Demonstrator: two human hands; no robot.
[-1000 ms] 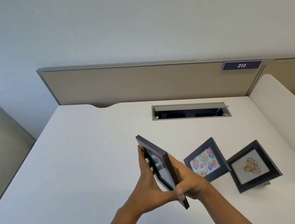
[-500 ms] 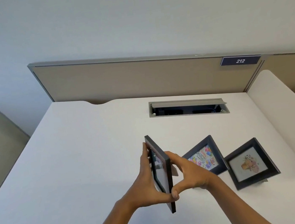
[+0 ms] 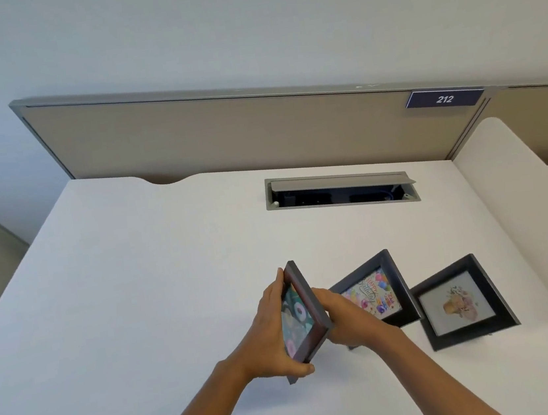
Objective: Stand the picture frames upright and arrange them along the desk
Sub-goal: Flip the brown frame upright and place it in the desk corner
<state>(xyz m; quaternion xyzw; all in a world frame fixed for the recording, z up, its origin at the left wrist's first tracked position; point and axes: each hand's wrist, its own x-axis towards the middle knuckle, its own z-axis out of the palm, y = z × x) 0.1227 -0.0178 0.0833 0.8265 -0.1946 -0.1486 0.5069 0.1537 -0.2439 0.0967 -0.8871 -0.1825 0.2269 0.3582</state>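
Two bare hands meet in the lower centre of the picture, both gripping one dark picture frame (image 3: 302,321). The left hand (image 3: 270,335) wraps its left edge, thumb under the bottom corner; the right hand (image 3: 346,319) presses against its back. The frame is square, with a matte dark moulding and a glossy teal print, held tilted above the smooth white desk (image 3: 121,295).

Just right of the hands, a second dark square frame (image 3: 377,289) with a bright balloon print leans back on the desk. Beside it, further right, a third frame (image 3: 463,301) shows a pale floral print on white.

Toward the upper centre, a grey rectangular cable hatch (image 3: 341,190) is set into the desk. Behind it stands a beige fabric partition (image 3: 222,137) with a grey metal rim and a navy plate (image 3: 444,99) reading 212.
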